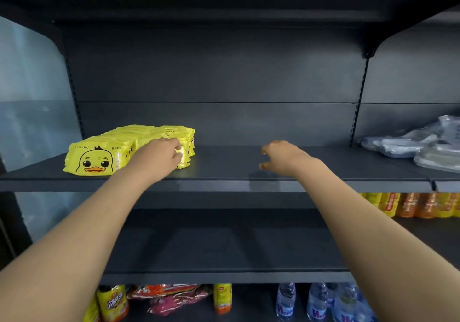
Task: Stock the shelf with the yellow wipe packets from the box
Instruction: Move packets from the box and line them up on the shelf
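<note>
Dark metal shelf (pixel 249 164) with a dark back panel. Yellow wipe packets (pixel 99 157) stand in two rows at its left end. Left hand (pixel 159 154) pinches the front packet of the second row; right hand (pixel 281 157) hovers open, empty. Grey plastic bags (pixel 418 142) lie at right; water bottles (pixel 316 301) below.

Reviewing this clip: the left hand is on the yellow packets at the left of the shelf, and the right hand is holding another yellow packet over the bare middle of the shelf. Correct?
Not quite. The head view shows the right hand empty, fingers spread, holding no packet. The rest stands: the left hand is on the yellow packets at the left of the shelf, and the right hand is over its bare middle.
</note>
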Available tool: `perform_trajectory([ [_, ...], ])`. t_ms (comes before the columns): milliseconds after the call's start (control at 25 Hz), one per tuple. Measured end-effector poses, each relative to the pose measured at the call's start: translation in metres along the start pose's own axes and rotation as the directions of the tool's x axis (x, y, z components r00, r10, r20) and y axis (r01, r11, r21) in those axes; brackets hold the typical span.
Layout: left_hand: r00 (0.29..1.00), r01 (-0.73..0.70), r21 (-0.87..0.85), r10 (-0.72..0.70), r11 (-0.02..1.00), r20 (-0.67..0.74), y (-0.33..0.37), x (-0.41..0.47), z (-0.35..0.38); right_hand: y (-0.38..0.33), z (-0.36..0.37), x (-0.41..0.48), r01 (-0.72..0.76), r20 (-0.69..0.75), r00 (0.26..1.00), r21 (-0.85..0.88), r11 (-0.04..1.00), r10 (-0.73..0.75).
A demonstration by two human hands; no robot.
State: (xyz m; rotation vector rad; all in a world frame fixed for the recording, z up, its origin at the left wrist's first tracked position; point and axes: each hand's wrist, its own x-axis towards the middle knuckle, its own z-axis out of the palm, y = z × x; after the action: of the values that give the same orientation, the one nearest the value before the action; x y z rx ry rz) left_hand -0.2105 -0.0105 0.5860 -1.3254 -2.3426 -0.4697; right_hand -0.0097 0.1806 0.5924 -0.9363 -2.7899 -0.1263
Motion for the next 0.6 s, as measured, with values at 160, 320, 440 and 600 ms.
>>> perform_trajectory([
  [160, 0.998, -0.036, 0.005, 0.035, 0.999, 0.045, 0.041, -0.041, 0.004, 0.018, 0.015, -0.047, -0.035, 0.023, 0.999, 0.032, 0.999, 0.034],
  [320, 0.991, -0.075, -0.027, 0.077, 0.997, 0.113, 0.073, -0.08, 0.018, 0.028, 0.038, -0.097, -0.07, 0.063, 0.996, 0.089, 0.994, 0.065],
  [440, 0.976, -0.109, -0.034, 0.113, 0.994, 0.187, 0.097, -0.112, 0.04, 0.04, 0.074, -0.138, -0.116, 0.137, 0.985, 0.107, 0.987, 0.101],
  [600, 0.948, -0.144, -0.052, 0.153, 0.988, 0.279, 0.125, -0.15, 0.087, 0.058, 0.139, -0.181, -0.183, 0.266, 0.953, 0.136, 0.974, 0.143],
])
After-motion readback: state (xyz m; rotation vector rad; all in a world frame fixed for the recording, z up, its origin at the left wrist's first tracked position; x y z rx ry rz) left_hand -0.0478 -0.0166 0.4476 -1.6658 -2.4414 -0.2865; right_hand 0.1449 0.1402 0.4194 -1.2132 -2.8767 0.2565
